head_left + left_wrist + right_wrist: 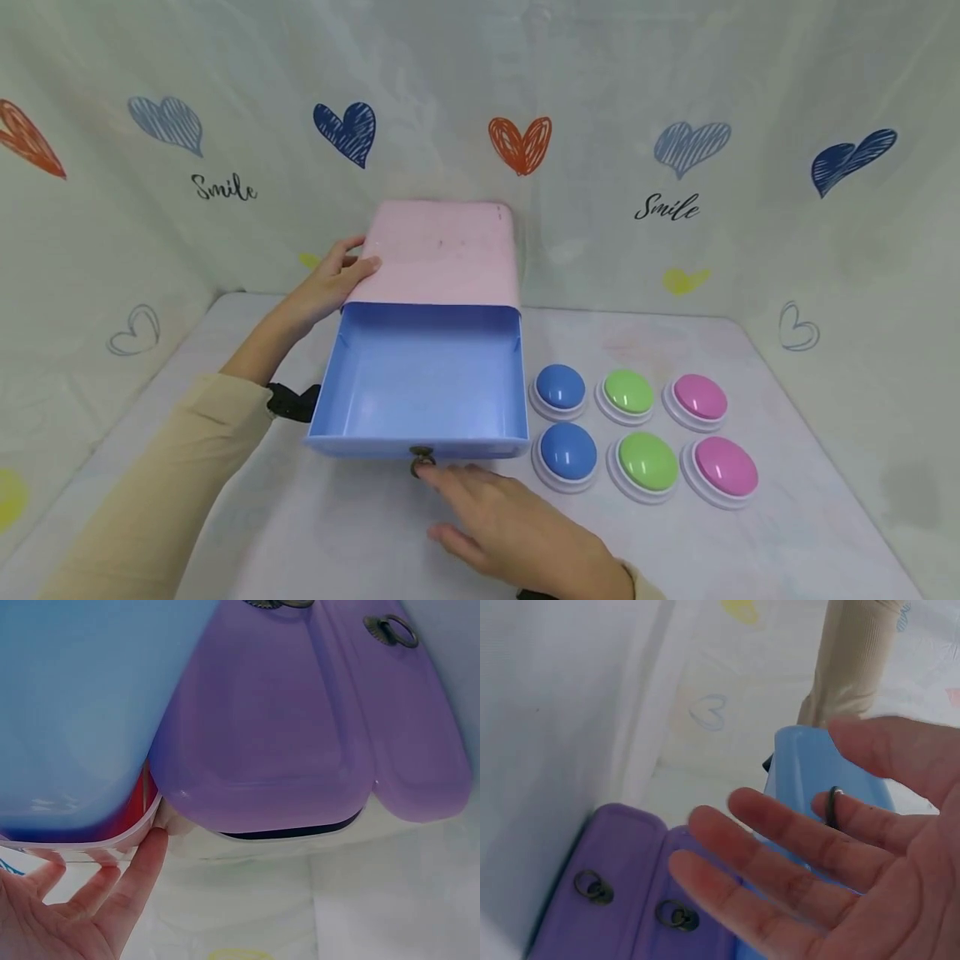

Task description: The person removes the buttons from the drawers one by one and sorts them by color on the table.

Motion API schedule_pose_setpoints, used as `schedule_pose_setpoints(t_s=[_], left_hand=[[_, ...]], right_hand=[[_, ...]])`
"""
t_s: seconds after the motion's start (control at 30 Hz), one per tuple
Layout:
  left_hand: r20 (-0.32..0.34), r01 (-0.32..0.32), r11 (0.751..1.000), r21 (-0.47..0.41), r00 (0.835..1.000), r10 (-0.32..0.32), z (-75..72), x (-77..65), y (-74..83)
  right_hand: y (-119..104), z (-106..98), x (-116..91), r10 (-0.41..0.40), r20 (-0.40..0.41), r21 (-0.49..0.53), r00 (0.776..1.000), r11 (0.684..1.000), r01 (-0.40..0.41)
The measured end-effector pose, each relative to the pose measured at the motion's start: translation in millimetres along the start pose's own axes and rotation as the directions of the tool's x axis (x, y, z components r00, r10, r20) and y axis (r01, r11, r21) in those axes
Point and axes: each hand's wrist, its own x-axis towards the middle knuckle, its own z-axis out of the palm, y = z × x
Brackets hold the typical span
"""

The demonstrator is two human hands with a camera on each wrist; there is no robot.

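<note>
A small cabinet has a pink top (442, 250), and its blue drawer (420, 371) is pulled far out with a bare inside. My left hand (335, 275) steadies the cabinet's left side, its thumb over the edge of the top. In the left wrist view, fairly straight fingers (139, 874) press against the cabinet wall. My right hand (517, 525) is at the drawer front, its index fingertip at the bronze ring pull (422, 462). The right wrist view shows that fingertip at the ring (832, 808), the other fingers spread and extended.
Two purple drawer fronts (262, 712) with ring pulls lie below the blue drawer. Right of the cabinet stand two blue (561, 386), two green (648, 461) and two pink (726, 466) dome buttons on white bases. A heart-printed curtain (592, 250) rises behind the white table (360, 533).
</note>
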Motion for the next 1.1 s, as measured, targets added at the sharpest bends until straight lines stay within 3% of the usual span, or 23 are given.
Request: schedule_pose_setpoints(t_s=[0.13, 0.3, 0.4, 0.67, 1.1], left_hand=[[-0.002, 0.0, 1.0, -0.002, 1.0, -0.001, -0.9, 0.7, 2.2], [-0.001, 0.003, 1.0, -0.002, 1.0, -0.003, -0.5, 0.0, 2.1], [0.002, 0.006, 1.0, -0.005, 1.0, -0.006, -0.4, -0.5, 2.1], [0.006, 0.003, 1.0, 0.003, 1.0, -0.003, -1.2, -0.8, 1.8], [-0.009, 0.005, 1.0, 0.02, 1.0, -0.005, -1.7, -1.5, 1.3]], right_hand=[[-1.6, -3.2, 2.2, -0.025, -0.109, -0.01, 0.994, 1.0, 0.024], [-2.5, -2.3, 5.5, -0.085, -0.266, -0.024, 0.96, 0.996, 0.081], [-3.3, -1.7, 7.8, -0.105, -0.311, -0.018, 0.945, 0.994, 0.104], [-5.8, -5.2, 8.5, -0.083, -0.276, 0.047, 0.957, 0.994, 0.099], [3.2, -10.8, 23.9, -0.033, -0.288, 0.102, 0.957, 0.993, 0.065]])
